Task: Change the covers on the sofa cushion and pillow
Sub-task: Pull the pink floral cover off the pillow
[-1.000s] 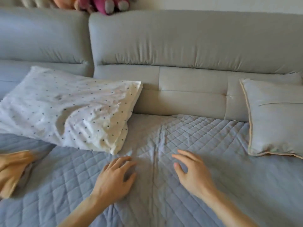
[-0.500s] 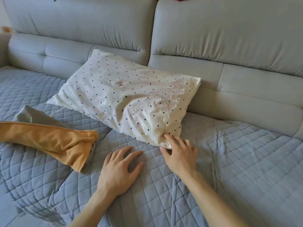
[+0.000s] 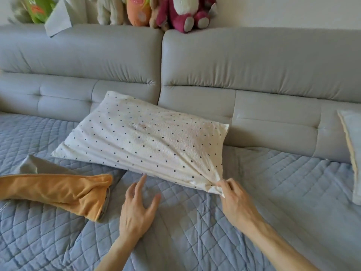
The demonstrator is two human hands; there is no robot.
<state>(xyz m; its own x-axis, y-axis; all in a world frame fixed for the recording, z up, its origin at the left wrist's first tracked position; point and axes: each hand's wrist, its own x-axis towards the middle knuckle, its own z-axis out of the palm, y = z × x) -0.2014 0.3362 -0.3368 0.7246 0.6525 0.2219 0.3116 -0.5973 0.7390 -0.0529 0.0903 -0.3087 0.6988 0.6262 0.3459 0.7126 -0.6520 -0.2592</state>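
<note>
- Pillow [image 3: 148, 145]: crinkled matt dotted cloth.
- Seat cover [image 3: 195, 231]: quilted matt cloth.
- Sofa back [image 3: 254, 61]: smooth, faintly sheened, leather-like.
- Orange cover [image 3: 64, 190]: soft matt cloth.

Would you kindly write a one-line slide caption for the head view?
Right hand pinches the polka-dot pillow by its near corner; open left hand hovers over the quilted sofa cover.

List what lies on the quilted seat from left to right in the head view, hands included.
orange cover → left hand, open above the quilt → polka-dot pillow → right hand, pinching the pillow's near right corner → grey cushion at the right edge.
</note>
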